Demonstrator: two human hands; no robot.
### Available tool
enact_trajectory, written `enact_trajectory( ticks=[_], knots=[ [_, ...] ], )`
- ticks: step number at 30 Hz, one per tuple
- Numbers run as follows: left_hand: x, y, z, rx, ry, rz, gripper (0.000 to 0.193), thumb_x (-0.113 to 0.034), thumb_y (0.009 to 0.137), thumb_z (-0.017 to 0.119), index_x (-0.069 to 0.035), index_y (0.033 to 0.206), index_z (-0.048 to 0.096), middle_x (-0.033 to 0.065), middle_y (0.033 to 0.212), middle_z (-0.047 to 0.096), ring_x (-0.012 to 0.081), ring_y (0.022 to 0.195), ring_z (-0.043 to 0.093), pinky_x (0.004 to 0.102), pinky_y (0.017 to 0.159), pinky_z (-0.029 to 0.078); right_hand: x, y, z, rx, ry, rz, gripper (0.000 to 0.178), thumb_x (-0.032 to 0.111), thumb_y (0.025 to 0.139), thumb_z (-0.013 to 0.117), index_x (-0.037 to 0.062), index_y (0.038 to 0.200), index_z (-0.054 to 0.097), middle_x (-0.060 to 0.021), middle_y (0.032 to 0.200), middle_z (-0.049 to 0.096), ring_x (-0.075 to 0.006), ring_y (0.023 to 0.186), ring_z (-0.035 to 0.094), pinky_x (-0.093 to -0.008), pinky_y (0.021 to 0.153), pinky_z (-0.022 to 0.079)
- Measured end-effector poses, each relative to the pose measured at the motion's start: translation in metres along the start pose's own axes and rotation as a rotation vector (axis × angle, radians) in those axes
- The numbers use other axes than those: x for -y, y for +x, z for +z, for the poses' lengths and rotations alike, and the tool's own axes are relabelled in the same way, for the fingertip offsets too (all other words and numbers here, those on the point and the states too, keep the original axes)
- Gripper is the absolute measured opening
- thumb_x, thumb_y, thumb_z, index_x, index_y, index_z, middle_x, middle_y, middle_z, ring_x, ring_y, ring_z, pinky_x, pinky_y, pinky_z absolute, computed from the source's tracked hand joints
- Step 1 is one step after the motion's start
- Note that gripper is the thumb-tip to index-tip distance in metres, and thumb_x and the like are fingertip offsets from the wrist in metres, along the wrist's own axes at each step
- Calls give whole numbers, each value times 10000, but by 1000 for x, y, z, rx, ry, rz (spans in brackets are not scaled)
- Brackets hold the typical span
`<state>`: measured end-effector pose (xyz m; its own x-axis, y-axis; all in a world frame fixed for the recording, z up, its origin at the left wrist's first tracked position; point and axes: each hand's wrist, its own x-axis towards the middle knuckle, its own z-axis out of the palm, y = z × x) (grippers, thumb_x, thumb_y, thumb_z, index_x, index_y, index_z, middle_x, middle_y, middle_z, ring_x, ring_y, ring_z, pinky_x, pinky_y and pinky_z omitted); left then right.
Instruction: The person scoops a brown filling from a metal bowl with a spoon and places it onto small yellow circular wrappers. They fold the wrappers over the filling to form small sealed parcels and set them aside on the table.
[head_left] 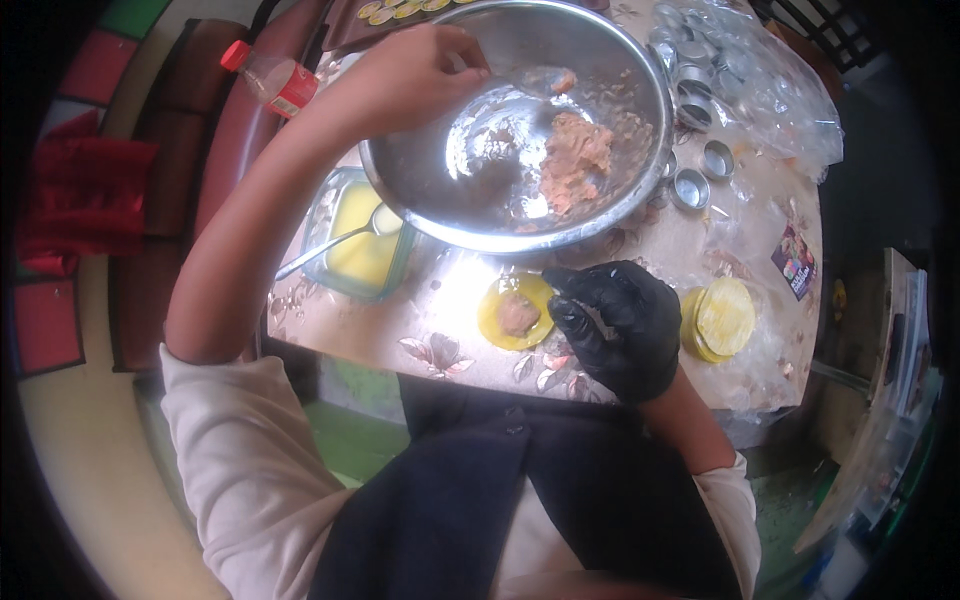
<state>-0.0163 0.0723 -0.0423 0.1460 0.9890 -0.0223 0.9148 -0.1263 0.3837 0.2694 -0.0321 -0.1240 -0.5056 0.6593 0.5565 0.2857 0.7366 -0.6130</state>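
Observation:
My bare left hand (pixel 430 78) reaches over the left rim of a large steel bowl (pixel 520 240). Its fingers are closed on the handle of a spoon (pixel 540 80), mostly hidden by the hand, with a bit of pink filling at its tip. More pink minced filling (pixel 576 160) lies in the bowl's right side. Below the bowl, a round yellow wrapper (pixel 492 325) lies flat on the table, a lump of filling (pixel 517 314) at its middle. My right hand (pixel 625 325), in a black glove, has its curled thumb and forefinger at the wrapper's right edge.
A glass dish (pixel 372 290) of yellow liquid with a spoon (pixel 335 240) stands left of the wrapper. Stacked yellow wrappers (pixel 726 315) sit at right. Small metal tins (pixel 690 188) and a plastic bag (pixel 790 110) are far right. A red-capped bottle (pixel 270 80) stands far left, near a tray (pixel 350 25).

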Motion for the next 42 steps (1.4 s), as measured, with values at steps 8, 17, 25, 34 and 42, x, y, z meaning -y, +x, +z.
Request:
enact_trajectory(
  ticks=[8,17,25,34,42],
  knots=[
    [-20,-139,-46,-189,-326,94,318,-139,1020,671,55,1273,661,76,1148,743,123,1036,683,256,945,504,-5,-15,9,-365,284,226,90,20,906,770,10,993,747,-53,855,743,-59,644,601,-230,579,476],
    [-73,-245,13,-96,-156,-270,105,26,923,683,33,1028,687,140,792,707,121,669,613,271,648,506,9,-6,4,58,46,91,353,135,842,834,75,1171,721,-102,1019,733,-265,854,693,-334,763,552],
    [-75,-261,50,-232,5,-133,144,-31,910,684,-61,1051,686,152,775,702,304,634,694,377,578,512,11,-1,10,395,-333,-275,495,306,862,757,270,1347,671,-146,1307,576,-340,1148,573,-455,962,484],
    [-73,-259,50,-284,83,-97,131,-52,910,663,-79,1038,659,148,758,686,345,624,665,417,557,497,3,5,17,336,-252,-344,441,247,814,793,200,1241,693,-125,1231,611,-351,1116,589,-453,957,495],
    [-75,-265,43,-278,23,-210,145,-61,913,723,-54,1056,706,138,847,742,259,617,683,333,585,498,-3,2,6,448,-202,-212,528,253,823,824,175,1326,684,-133,1325,626,-369,1238,562,-468,1056,458]
  ],
)
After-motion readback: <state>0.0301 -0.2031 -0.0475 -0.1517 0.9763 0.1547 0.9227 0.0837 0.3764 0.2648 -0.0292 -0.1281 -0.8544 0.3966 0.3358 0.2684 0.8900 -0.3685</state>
